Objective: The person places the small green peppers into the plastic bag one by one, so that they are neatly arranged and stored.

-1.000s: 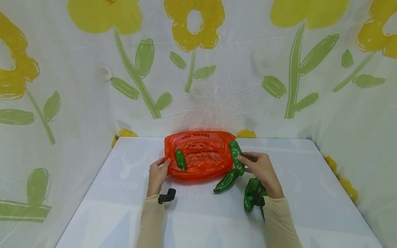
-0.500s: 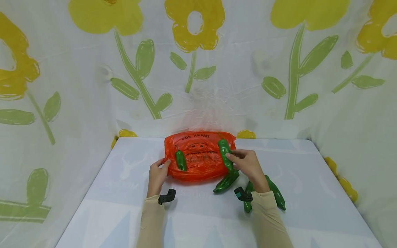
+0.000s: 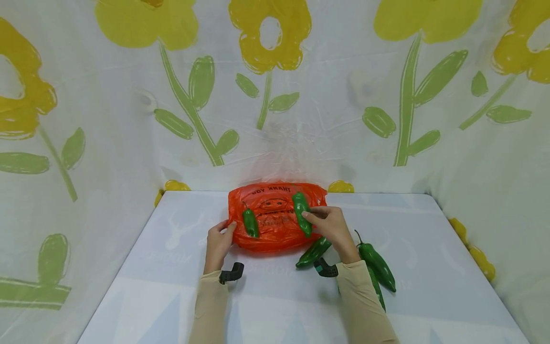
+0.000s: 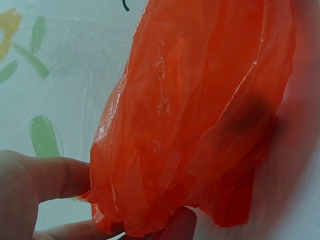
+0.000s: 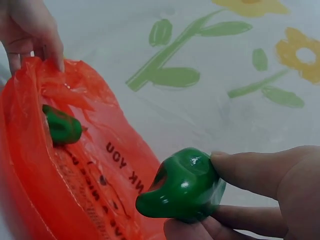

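Note:
A red plastic bag (image 3: 275,231) with dark printing lies at the far middle of the table, its mouth facing me. My left hand (image 3: 219,242) pinches the bag's left edge; the left wrist view shows its fingers and thumb on the crumpled red plastic (image 4: 165,125). Partly inside the bag is one green pepper (image 3: 250,222), on the left. My right hand (image 3: 331,229) pinches another green pepper (image 5: 182,185), held over the right part of the bag. Just in front of the bag's right corner lies a third green pepper (image 3: 313,253) on the table.
By my right forearm lie more green peppers (image 3: 378,266), partly hidden under the sleeve. A white patterned cloth (image 3: 275,143) with yellow flowers hangs behind the table (image 3: 172,267) and along both its sides.
My right hand has moved left with its pepper, from beside the bag's right edge to over the bag. The left hand and the bag have stayed in place.

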Demonstrator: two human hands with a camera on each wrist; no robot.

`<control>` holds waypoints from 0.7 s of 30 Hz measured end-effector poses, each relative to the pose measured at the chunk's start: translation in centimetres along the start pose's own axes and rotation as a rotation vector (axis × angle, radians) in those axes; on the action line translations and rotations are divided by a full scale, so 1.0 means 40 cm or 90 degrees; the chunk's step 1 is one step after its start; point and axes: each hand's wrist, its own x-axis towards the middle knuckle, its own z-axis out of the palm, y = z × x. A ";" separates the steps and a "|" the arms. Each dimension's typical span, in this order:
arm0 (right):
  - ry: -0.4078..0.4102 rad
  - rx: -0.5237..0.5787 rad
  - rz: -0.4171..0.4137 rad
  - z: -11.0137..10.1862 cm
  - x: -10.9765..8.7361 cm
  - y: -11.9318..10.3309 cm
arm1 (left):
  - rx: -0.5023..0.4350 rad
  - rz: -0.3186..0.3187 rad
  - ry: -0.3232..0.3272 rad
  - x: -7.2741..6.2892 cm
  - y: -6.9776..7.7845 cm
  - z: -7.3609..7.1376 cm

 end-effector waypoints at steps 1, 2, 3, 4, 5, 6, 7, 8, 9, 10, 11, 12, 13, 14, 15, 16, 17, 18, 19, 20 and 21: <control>0.000 -0.001 -0.001 0.004 0.002 0.000 | -0.001 0.000 0.000 0.000 0.000 0.000; -0.001 0.001 -0.002 0.008 0.005 -0.001 | -0.001 0.001 -0.001 0.001 0.000 0.000; -0.001 0.001 -0.002 0.011 0.008 -0.001 | -0.002 0.000 0.000 0.001 0.000 0.000; -0.001 0.002 -0.002 0.016 0.011 -0.002 | -0.002 0.000 0.000 0.002 -0.001 0.000; 0.000 0.003 -0.001 0.021 0.015 -0.002 | -0.002 0.000 0.000 0.002 0.001 0.000; 0.002 0.004 -0.003 0.025 0.019 -0.002 | -0.002 0.001 0.001 0.003 0.001 0.000; 0.003 0.005 -0.004 0.030 0.023 -0.002 | -0.002 0.001 0.002 0.003 0.001 0.000; 0.005 0.006 -0.005 0.035 0.026 -0.002 | -0.003 0.002 0.003 0.004 0.002 0.000; 0.007 0.005 -0.006 0.040 0.028 -0.002 | -0.002 0.001 0.004 0.005 0.002 0.000; 0.008 0.006 -0.007 0.045 0.030 -0.003 | -0.001 -0.002 0.004 0.005 0.003 0.000; 0.008 0.009 -0.008 0.049 0.031 -0.003 | -0.001 -0.003 0.004 0.004 0.003 0.000; 0.008 0.011 -0.008 0.053 0.031 -0.003 | -0.001 -0.004 0.003 0.005 0.002 0.001; 0.007 0.013 -0.006 0.056 0.032 -0.004 | -0.001 -0.006 0.002 0.004 0.001 0.001; 0.006 0.014 -0.003 0.060 0.033 -0.004 | -0.001 -0.008 0.001 0.004 0.000 0.001; 0.004 0.016 -0.001 0.062 0.033 -0.005 | 0.000 -0.008 -0.001 0.004 -0.001 0.001; 0.004 0.018 0.001 0.065 0.034 -0.006 | 0.000 -0.008 -0.002 0.005 -0.002 0.001; 0.004 0.020 0.005 0.068 0.036 -0.006 | -0.001 -0.006 -0.002 0.005 -0.003 0.001; 0.003 0.022 0.007 0.071 0.038 -0.007 | -0.001 -0.004 -0.002 0.006 -0.004 0.001; 0.002 0.026 0.008 0.074 0.040 -0.008 | -0.001 -0.001 0.001 0.007 -0.005 0.001; 0.001 0.030 0.010 0.077 0.043 -0.009 | -0.001 0.000 0.002 0.008 -0.005 0.000; 0.002 0.034 0.012 0.081 0.046 -0.010 | -0.001 0.001 0.004 0.008 -0.005 0.000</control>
